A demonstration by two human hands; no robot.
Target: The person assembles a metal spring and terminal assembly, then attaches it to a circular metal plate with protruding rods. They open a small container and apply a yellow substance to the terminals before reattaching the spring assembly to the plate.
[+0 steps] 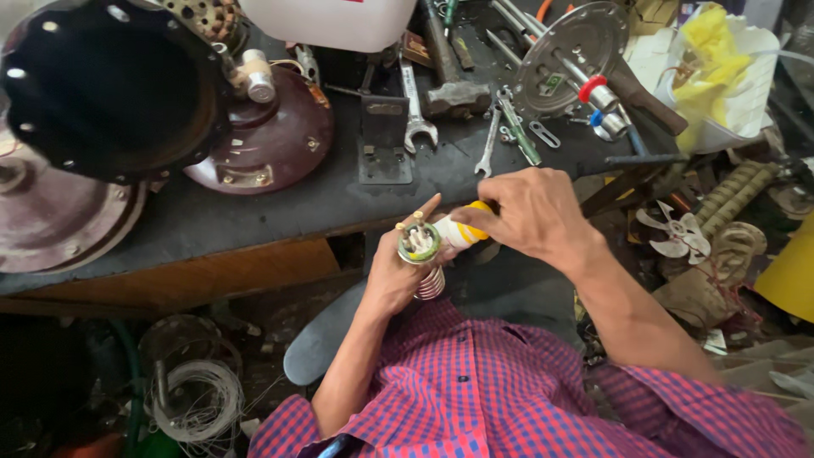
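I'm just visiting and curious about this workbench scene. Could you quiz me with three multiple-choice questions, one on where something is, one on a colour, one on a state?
1. Where does the hammer lie?
A. on the dark bench top
B. on the floor
C. in the person's lap

2. What colour is the tip of the white tube in the right hand?
A. green
B. yellow
C. black

3. How is the round part with a coil held?
A. it lies loose on the bench
B. it hangs from a wire
C. the left hand has its grip closed around it

Answers:
1 A, it rests among the spanners on the bench.
2 B, the end near the fingers shows yellow.
3 C, the fingers wrap it above the lap.
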